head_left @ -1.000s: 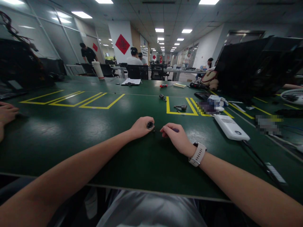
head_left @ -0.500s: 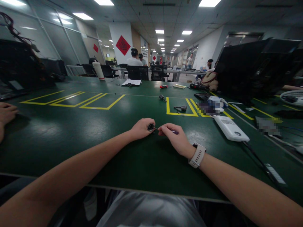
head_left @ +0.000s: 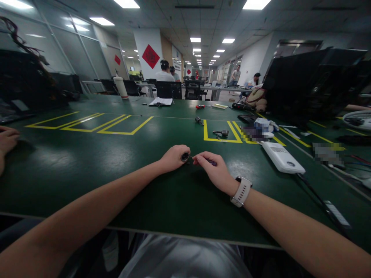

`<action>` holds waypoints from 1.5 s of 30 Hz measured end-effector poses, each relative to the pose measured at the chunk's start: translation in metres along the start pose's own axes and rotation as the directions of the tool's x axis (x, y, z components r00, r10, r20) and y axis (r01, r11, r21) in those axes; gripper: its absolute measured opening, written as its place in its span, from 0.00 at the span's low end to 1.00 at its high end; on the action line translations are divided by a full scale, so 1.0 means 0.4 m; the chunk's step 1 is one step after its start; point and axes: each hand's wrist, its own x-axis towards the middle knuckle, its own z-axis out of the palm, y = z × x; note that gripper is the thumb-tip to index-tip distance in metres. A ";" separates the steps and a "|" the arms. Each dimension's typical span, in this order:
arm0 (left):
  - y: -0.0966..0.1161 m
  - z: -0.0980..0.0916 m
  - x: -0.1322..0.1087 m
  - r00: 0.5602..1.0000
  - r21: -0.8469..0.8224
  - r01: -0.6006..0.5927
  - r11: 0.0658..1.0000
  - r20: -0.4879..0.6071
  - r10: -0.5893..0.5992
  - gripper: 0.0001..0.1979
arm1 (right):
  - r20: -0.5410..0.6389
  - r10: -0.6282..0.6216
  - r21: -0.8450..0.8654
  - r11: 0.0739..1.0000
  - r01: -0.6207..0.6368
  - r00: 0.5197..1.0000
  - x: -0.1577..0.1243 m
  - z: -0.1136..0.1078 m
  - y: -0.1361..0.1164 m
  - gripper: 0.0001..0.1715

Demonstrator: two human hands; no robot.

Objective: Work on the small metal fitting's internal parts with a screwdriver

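My left hand (head_left: 173, 158) is wrapped around a dark cylindrical part (head_left: 184, 157), whose round, hollow end faces right. Most of that part is hidden in the palm. Just to the right, my right hand (head_left: 213, 168) pinches a small screwdriver with a dark purple handle (head_left: 213, 163). Its thin shaft points left at the rim of the cylindrical part; whether the tip touches cannot be made out. A few tiny dark bits (head_left: 188, 163) lie on the green tabletop (head_left: 162, 204) below the gap between my hands.
Farther off lie two dark metal parts, one (head_left: 222, 133) inside a yellow-taped box and one (head_left: 199, 121) beside it. A red screwdriver (head_left: 200, 107), a clipboard (head_left: 161, 101) and a white bottle (head_left: 120, 87) stand behind. A white device (head_left: 282, 157) lies right. Another person's hand (head_left: 8, 139) rests left.
The screwdriver handle has shifted slightly left and turned a little in my right hand. My left hand keeps its place with the cylindrical part.
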 end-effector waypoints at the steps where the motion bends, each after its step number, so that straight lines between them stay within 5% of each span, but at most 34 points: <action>1: 0.000 0.000 0.000 1.000 0.019 -0.009 1.000 0.004 0.009 0.02 | 0.008 0.014 0.010 1.000 -0.014 1.000 0.002 0.001 0.000 0.13; 4: 0.000 0.000 0.000 1.000 0.069 -0.021 0.997 0.017 0.019 0.02 | 0.028 0.127 0.206 0.970 -0.130 0.991 0.012 0.000 0.007 0.12; 7: -0.001 0.000 -0.001 0.999 0.063 -0.042 0.997 0.027 0.040 0.03 | 0.087 0.257 0.460 0.847 -0.268 0.962 0.026 -0.006 0.020 0.11; 11: -0.003 0.000 0.001 0.999 0.019 -0.048 0.999 0.023 0.047 0.03 | 0.150 0.324 0.553 0.756 -0.351 0.934 0.033 -0.012 0.033 0.12; 14: -0.003 0.000 0.002 1.000 0.017 -0.025 1.000 0.016 0.025 0.03 | 0.059 0.262 0.493 0.831 -0.257 0.963 0.027 -0.011 0.028 0.12; 17: -0.001 0.000 0.001 1.000 0.044 -0.011 0.999 0.022 0.010 0.03 | -0.038 0.115 0.260 0.960 -0.101 0.993 0.014 -0.004 0.012 0.12; 21: 0.004 0.000 -0.001 1.000 0.091 -0.020 0.996 0.012 0.019 0.03 | -0.015 0.012 0.028 1.000 -0.012 1.000 0.005 0.006 -0.004 0.12; 24: 0.004 0.001 -0.001 0.998 0.118 -0.054 0.992 0.027 0.051 0.04 | 0.013 0.113 0.173 0.978 -0.113 0.994 0.010 0.006 -0.001 0.11; 30: -0.001 0.004 0.000 0.999 0.143 -0.038 0.989 0.023 0.035 0.04 | 0.098 0.344 0.518 0.784 -0.342 0.934 0.039 -0.010 0.029 0.11; 35: 0.001 0.004 0.001 0.999 0.149 -0.030 0.988 0.026 0.026 0.04 | 0.097 0.365 0.538 0.764 -0.357 0.926 0.043 -0.011 0.037 0.12; 41: 0.003 0.003 0.002 1.000 0.156 0.005 0.988 0.017 -0.007 0.03 | -0.025 0.133 0.221 0.967 -0.125 0.991 0.019 0.004 0.008 0.12; 45: 0.008 0.000 0.002 1.000 0.169 -0.008 0.986 0.025 0.004 0.04 | 0.002 0.116 0.182 0.977 -0.115 0.993 0.019 0.006 0.002 0.12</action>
